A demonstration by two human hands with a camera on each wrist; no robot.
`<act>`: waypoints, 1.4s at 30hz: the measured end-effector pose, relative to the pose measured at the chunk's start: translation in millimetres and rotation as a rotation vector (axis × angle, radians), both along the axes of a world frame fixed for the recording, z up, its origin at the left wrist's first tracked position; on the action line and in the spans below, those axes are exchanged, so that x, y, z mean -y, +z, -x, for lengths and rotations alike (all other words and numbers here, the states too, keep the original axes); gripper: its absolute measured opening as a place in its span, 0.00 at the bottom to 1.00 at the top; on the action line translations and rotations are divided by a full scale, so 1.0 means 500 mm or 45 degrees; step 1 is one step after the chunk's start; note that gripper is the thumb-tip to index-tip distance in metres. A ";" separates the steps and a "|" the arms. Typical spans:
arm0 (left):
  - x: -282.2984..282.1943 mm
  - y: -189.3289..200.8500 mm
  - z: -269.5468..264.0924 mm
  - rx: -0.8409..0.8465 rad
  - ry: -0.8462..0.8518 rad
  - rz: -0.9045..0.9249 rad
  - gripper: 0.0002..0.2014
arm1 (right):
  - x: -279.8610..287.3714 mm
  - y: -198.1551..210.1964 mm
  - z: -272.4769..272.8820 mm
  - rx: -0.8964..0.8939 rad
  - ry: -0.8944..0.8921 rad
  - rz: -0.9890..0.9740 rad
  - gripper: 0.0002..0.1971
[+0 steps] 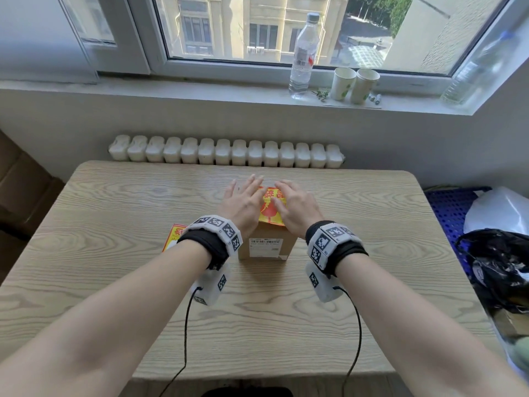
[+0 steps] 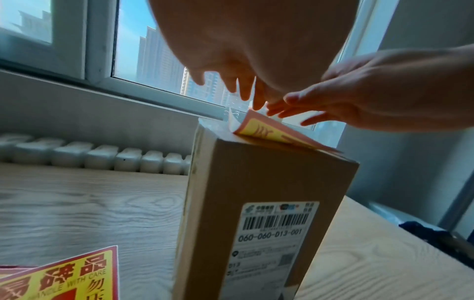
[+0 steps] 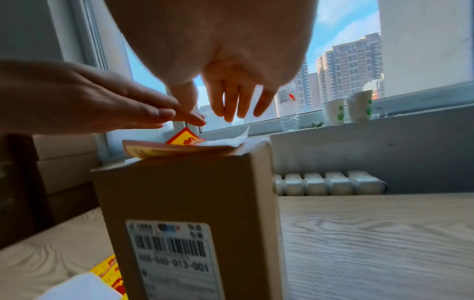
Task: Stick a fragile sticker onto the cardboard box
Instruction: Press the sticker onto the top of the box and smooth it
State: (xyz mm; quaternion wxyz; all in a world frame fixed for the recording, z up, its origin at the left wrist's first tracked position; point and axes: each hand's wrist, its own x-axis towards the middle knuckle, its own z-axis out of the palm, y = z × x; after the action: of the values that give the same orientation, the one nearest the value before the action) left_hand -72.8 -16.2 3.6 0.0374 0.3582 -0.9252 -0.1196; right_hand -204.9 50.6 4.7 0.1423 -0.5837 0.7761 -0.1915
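Both hands are hovering with fingers straight and slightly spread over the red-and-yellow fragile sticker point(image 1: 269, 209), which is lying under the fingertips on top of the upright brown cardboard box point(image 1: 267, 245) on the pale wooden table point(image 1: 114, 253). The left hand point(image 1: 243, 203) and right hand point(image 1: 296, 206) are holding nothing; the sticker's far edge is curling up just beneath their fingers, and whether they are touching it is unclear

A wooden table point(image 1: 114, 213) stood before a white radiator point(image 1: 226, 153). On the windowsill point(image 1: 171, 90) were a clear water bottle point(image 1: 304, 53) and two paper cups point(image 1: 355, 84). A black bag point(image 1: 498, 259) lay at the right.
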 end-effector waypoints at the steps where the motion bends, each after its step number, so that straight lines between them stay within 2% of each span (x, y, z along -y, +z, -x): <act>1: 0.003 -0.006 0.000 0.135 -0.042 -0.021 0.25 | 0.000 -0.007 0.001 -0.011 0.053 -0.113 0.27; 4: 0.017 -0.028 -0.011 0.383 -0.058 -0.100 0.31 | -0.004 -0.036 0.016 -0.094 0.106 -0.343 0.30; 7: 0.022 -0.048 -0.031 0.411 -0.069 -0.096 0.34 | -0.016 -0.053 0.019 -0.202 0.124 -0.398 0.32; 10: 0.024 -0.056 -0.036 0.372 -0.083 -0.087 0.34 | -0.021 -0.064 0.015 -0.253 0.114 -0.393 0.32; 13: 0.022 -0.047 -0.030 0.295 -0.072 -0.110 0.30 | -0.006 -0.056 0.006 -0.147 0.073 -0.272 0.31; 15: 0.021 -0.045 -0.022 0.232 -0.055 -0.087 0.29 | 0.014 -0.050 -0.004 -0.158 0.097 -0.206 0.29; 21: 0.015 -0.078 -0.008 0.214 0.030 -0.063 0.29 | 0.028 -0.077 -0.025 -0.285 0.119 -0.216 0.28; 26: 0.019 -0.072 0.005 0.123 0.084 -0.095 0.28 | 0.033 -0.072 -0.036 -0.244 0.069 -0.209 0.28; 30: 0.018 -0.083 0.005 0.114 0.067 -0.039 0.29 | 0.029 -0.086 -0.046 -0.307 0.048 -0.181 0.28; 33: 0.027 -0.077 0.003 0.082 0.072 -0.043 0.30 | 0.027 -0.077 -0.030 -0.282 0.032 -0.212 0.30; 37: 0.033 -0.079 0.007 0.070 0.078 -0.084 0.29 | 0.018 -0.079 -0.007 -0.258 -0.103 -0.259 0.35; 42: 0.043 -0.078 0.001 -0.022 0.071 -0.136 0.27 | 0.015 -0.076 0.002 -0.156 -0.108 -0.211 0.29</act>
State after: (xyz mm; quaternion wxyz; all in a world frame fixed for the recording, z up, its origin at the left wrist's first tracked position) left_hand -73.1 -37.9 -35.3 0.0297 0.3842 -0.9068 -0.1708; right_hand -205.8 43.2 -33.2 0.1342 -0.5474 0.8204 -0.0965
